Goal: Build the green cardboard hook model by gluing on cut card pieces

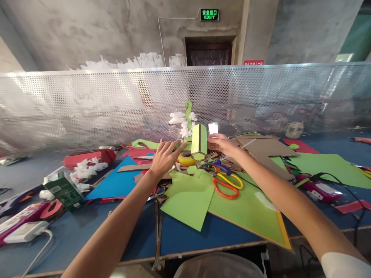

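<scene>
A light-green paper-covered cardboard model (199,139) with dark seams stands tilted between my hands. My left hand (166,155) is beside it on the left, fingers spread and stretched toward its lower side. On the other side, my right hand (222,144) has its fingers closed against the model's right edge; the fingertips are partly hidden. Behind it rises a curled green strip (188,114) with white crumpled tufts (184,128) around it. A yellow tape roll (186,159) lies below the model, close to my left fingers.
Orange-handled scissors (226,189), blue-and-yellow-handled pliers (228,175) and green sheets (188,199) lie in front. Blue paper (116,183) and a dark green box (64,190) are left. Brown cardboard (261,150) and a purple device (320,189) are right. A perforated metal panel (116,104) bounds the back.
</scene>
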The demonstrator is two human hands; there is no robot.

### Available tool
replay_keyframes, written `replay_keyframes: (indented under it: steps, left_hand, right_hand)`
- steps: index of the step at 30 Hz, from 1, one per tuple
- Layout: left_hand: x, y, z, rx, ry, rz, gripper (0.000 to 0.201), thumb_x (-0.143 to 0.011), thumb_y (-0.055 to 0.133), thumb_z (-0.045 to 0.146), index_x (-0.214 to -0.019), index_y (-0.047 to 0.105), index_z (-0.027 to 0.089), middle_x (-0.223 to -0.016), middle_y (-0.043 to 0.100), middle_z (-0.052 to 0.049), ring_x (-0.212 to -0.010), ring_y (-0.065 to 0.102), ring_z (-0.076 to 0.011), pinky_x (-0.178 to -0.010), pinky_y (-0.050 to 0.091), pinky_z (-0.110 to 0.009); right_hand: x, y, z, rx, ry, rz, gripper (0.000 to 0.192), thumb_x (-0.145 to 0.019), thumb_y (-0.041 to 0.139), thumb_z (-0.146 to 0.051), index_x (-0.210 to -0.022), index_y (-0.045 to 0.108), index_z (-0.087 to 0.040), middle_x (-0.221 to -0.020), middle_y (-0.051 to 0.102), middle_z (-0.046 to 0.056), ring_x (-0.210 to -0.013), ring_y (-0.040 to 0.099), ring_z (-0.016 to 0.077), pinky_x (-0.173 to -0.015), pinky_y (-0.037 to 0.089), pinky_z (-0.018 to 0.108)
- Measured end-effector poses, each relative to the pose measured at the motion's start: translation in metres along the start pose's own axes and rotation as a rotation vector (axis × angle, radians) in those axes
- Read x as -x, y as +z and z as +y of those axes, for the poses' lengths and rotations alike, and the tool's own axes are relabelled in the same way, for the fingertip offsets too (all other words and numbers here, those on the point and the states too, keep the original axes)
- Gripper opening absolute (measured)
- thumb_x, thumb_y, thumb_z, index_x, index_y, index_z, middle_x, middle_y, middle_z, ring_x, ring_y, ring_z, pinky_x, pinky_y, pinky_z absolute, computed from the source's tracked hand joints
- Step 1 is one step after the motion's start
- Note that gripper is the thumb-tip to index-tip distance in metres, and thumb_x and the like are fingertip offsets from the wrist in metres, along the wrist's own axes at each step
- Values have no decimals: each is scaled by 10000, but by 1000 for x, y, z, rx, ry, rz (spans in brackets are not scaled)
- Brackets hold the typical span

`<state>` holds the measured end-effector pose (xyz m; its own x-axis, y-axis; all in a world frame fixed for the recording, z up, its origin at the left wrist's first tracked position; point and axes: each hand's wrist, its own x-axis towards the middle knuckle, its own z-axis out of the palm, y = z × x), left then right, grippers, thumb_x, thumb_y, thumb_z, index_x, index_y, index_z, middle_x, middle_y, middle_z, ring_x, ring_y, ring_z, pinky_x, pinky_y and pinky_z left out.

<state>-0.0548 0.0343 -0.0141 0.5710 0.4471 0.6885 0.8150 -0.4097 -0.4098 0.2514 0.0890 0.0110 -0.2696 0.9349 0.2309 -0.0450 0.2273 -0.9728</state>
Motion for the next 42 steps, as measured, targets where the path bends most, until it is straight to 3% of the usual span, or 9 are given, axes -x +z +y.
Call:
replay_keyframes:
  steps: [6,9,12,16,20,24,29,34,42]
  left_hand:
    - [-2,3,-2,7,-9,-61,595,-1056,493,249,-1639,381,286,-1480,616,-147,-1265,589,-310,-1094,430,-468]
    - [-4,7,0,34,-3,-69,592,-1071,497,374,-1628,383,208,-1462,617,-173,-1289,582,-320,-1115,426,-463]
    - [-6,10,1,85,2,-92,514,-1074,492,409,-1540,482,193,-1414,646,-169,-1267,605,-310,-1098,447,-452]
    - [-7,8,4,112,-35,-166,308,-1078,481,346,-1306,634,205,-1202,729,-139,-1111,691,-276,-978,513,-395]
    - [-7,3,5,77,-123,-273,260,-1088,448,347,-1164,657,212,-1025,756,-102,-900,746,-260,-744,527,-331]
    - [-7,-2,1,32,-190,-284,261,-1095,429,355,-1187,631,218,-1101,765,-104,-928,758,-275,-710,514,-324]
    - [-5,-5,-6,28,-201,-253,261,-1093,417,356,-1165,629,222,-1096,771,-102,-943,757,-272,-754,527,-327]
    - [-3,-2,-7,46,-196,-258,256,-1082,431,334,-1180,640,223,-1126,770,-105,-938,758,-274,-740,530,-333]
    - [1,4,-10,60,-207,-228,303,-1082,399,345,-1204,650,226,-1117,771,-116,-939,754,-286,-746,532,-346]
  right_hand:
    - [2,4,0,64,-127,10,332,-722,874,-384,-862,621,-221,-878,682,19,-824,684,198,-804,654,410]
    - [4,8,2,208,-286,45,344,-737,840,-445,-850,593,-234,-840,640,11,-843,668,226,-754,643,411]
    - [10,14,4,415,-464,34,305,-808,769,-486,-841,596,-237,-865,653,31,-901,659,251,-771,613,401]
    - [17,22,6,518,-560,-19,323,-877,701,-545,-839,602,-239,-901,670,51,-915,659,252,-816,590,395]
    - [20,23,-5,553,-580,-64,275,-905,685,-500,-962,642,-234,-994,707,77,-992,685,262,-836,584,393]
    - [31,7,-20,798,-465,-93,211,-944,633,-417,-1037,650,-228,-1032,739,84,-957,697,247,-802,546,368]
    - [69,-24,-8,1365,61,-255,404,-892,689,-585,-711,613,-233,-641,652,50,-593,600,221,-591,400,328]
    - [93,-31,17,1426,51,-201,479,-940,592,-642,-680,560,-240,-655,600,45,-623,572,222,-607,342,320]
    - [89,-26,21,1259,49,-163,428,-926,646,-561,-716,456,-241,-664,543,-5,-696,576,226,-802,430,363]
